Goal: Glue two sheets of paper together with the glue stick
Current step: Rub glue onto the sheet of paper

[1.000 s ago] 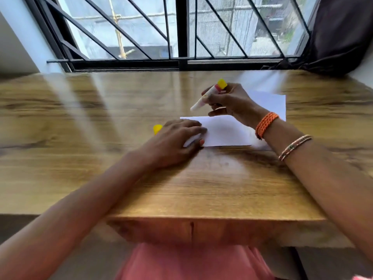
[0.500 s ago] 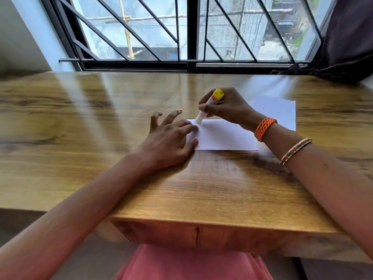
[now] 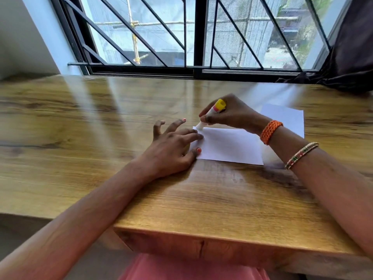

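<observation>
Pinching the glue stick (image 3: 212, 113) in the right hand (image 3: 232, 114), tilted, white tip down on the far left corner of the front paper sheet (image 3: 228, 145). Left hand (image 3: 171, 146) grip spread, fingers straight, pressing that sheet's left edge to the worktop (image 3: 181, 199). Second sheet (image 3: 286, 118) lies behind it, partly under the right wrist.

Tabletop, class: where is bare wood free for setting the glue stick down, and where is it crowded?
Free: the broad wood left of the left hand, toward the wall; the strip between the near sheet and the table front edge. Crowded: around the glue stick in the right hand, and the far sheet.
</observation>
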The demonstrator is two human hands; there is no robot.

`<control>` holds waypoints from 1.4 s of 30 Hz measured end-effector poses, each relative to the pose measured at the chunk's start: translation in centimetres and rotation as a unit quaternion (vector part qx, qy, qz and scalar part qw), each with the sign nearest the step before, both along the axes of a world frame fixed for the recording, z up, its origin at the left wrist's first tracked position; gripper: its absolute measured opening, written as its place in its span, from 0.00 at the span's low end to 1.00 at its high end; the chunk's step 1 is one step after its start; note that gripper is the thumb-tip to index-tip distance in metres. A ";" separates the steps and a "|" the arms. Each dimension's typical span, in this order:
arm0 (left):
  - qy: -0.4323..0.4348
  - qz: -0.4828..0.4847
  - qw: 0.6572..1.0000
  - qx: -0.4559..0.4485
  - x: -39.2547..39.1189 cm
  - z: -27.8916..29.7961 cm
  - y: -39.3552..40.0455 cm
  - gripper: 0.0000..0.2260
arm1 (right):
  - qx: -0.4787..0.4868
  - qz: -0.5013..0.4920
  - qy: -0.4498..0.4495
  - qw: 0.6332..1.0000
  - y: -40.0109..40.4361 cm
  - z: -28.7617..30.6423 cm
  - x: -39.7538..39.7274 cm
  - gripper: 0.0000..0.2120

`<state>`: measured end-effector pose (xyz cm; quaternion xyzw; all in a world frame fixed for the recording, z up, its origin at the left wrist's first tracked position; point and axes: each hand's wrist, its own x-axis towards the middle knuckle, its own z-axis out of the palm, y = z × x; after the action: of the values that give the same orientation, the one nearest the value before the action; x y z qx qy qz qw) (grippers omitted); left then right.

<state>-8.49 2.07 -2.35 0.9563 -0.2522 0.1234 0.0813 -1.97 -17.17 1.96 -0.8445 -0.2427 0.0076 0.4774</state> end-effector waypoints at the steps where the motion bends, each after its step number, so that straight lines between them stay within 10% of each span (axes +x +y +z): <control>1: -0.001 0.002 1.000 -0.002 0.0 -0.1 0.0 0.20 | -0.006 0.006 0.006 1.000 -0.1 0.1 0.1 0.11; 42: 0.000 0.030 0.999 0.023 0.1 0.5 -0.3 0.23 | -0.103 -0.006 -0.023 0.994 -1.6 1.4 0.0 0.05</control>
<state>-8.37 1.81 -1.90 0.9650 -0.2263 0.1201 0.0559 -1.95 -18.79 3.40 -0.8903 -0.2469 0.0102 0.3825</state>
